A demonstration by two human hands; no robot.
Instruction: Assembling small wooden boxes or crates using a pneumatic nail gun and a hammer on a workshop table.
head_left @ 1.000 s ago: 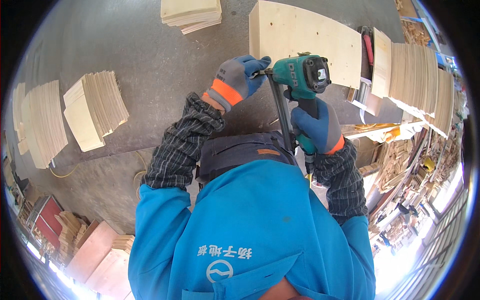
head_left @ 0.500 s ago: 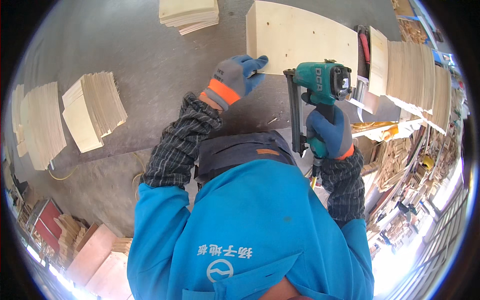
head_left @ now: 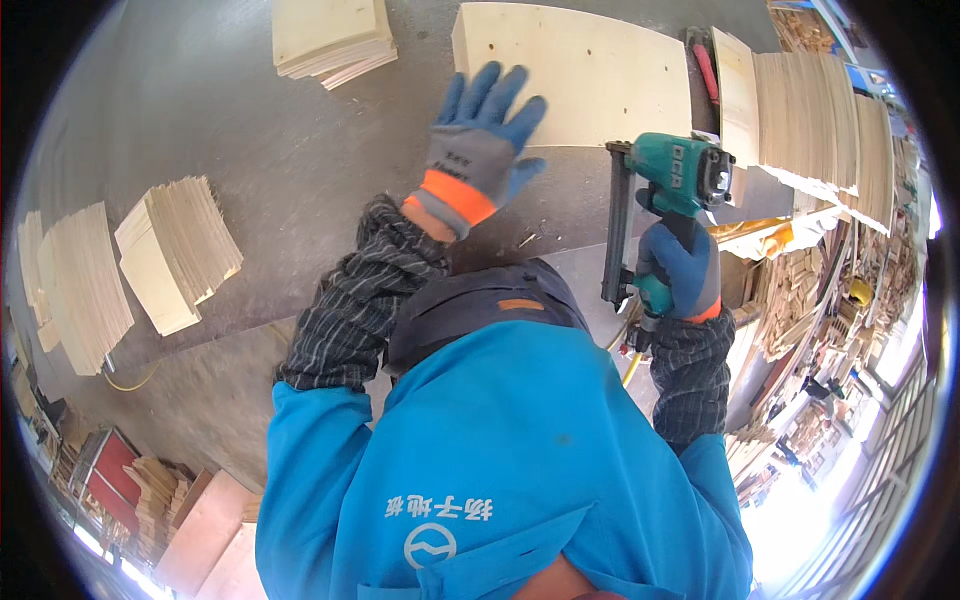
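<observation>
Across the upper middle of the frame, one large pale plywood panel (head_left: pixel 575 75) lies flat on the grey tabletop (head_left: pixel 230 120). Four stacks of thin wooden sheets sit around it: one at upper left (head_left: pixel 330 35), two at the left edge (head_left: pixel 175 250), and a long row (head_left: pixel 820 120) at upper right. The single teal nail gun (head_left: pixel 675 185) hangs right of centre, just off the panel's lower right edge, gripped at the handle by the closed right hand (head_left: pixel 680 270). The left hand (head_left: pixel 480 140) is spread wide open, holding nothing, over the panel's lower left edge. Good practice, I judge: press the panel flat, fingers well apart from the nose.
</observation>
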